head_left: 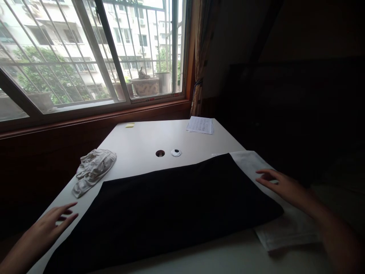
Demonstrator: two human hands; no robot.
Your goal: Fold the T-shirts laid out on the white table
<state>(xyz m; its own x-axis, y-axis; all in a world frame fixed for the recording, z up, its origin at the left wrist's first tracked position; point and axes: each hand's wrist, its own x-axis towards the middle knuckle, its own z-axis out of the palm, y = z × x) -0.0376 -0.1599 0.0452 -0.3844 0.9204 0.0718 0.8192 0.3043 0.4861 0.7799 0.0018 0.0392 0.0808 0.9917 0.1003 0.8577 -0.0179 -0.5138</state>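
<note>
A large black cloth (pixel 171 209) lies spread flat across the near part of the white table (pixel 142 140). Just off its left edge is my left hand (pixel 53 224), fingers apart and holding nothing. My right hand (pixel 281 184) hovers beyond the cloth's right edge, its fingers apart with nothing between them. Under that hand and partly beneath the black cloth lies a white cloth (pixel 248 161), which hangs over toward the table's right side. Both hands appear to be clear of the black cloth.
A crumpled pale cloth (pixel 95 167) sits at the table's left edge. Printed papers (pixel 200 125) and a yellow note (pixel 130 125) lie at the far end. Mid-table are a round hole (pixel 160 153) and a small white round piece (pixel 176 152). A barred window stands behind.
</note>
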